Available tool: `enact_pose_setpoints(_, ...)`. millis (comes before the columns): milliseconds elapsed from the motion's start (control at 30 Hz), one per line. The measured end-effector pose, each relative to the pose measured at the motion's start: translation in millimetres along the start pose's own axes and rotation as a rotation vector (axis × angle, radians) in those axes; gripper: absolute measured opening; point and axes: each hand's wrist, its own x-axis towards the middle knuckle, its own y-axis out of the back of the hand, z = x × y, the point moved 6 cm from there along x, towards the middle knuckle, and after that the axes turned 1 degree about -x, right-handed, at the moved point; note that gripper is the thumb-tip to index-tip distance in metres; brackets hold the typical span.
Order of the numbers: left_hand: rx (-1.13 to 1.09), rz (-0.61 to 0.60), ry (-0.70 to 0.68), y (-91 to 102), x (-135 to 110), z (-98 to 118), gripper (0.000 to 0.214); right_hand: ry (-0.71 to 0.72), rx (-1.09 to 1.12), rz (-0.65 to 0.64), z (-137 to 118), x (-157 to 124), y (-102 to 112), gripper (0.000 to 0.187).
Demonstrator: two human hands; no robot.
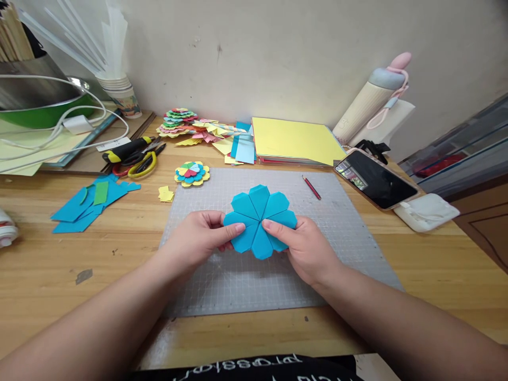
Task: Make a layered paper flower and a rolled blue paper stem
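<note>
Pinching blue paper flower (257,211) by opp. sides btwn L grip (202,233) & R grip (309,246), w/ both closed on it; resting thumbs (235,229) on top, R nr ctr; holding over gray mat (238,291).

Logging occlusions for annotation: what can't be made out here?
All in the head view:
Blue paper flower: underside, facing away.
Left hand and right hand: some fingers, hidden behind the flower.
White object at left: rest cut off by the left edge.
Black cloth: lettering cut off by the bottom edge.
Phone: on-screen picture, too small.
</note>
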Motion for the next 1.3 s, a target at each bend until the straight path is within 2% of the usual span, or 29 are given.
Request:
enact_pose_setpoints(267, 0.057, -0.02, 0.012, 5.1, -0.6, 1.7, 0.03, 0.008, -0.002, 0.004, 0.1, -0.9, 0.3, 0.03)
enact_pose_setpoints(500, 0.085, -0.052, -0.06, 2.0, -0.3, 4.9, 0.03, 0.028, -0.024, 0.013, -2.4, 0.2, 2.3, 0.029)
enact_pose_setpoints(733, 0.162, -0.003, -0.045, 4.2, 1.8, 2.0, 0.029, 0.024, -0.03, 0.008, -1.2, -0.2, 1.0, 0.029)
enact_pose_setpoints(1000, 0.185, -0.008, -0.055, 3.7, 2.5, -1.5, 0.03, -0.002, -0.017, 0.01, 0.7, 1.0, 1.7, 0.026)
enact_pose_setpoints(1300, 0.087, -0.058, -0.055, -2.3, 1.4, -2.1, 0.031, 0.024, -0.072, -0.016, 0.0, 0.8, -1.4, 0.032)
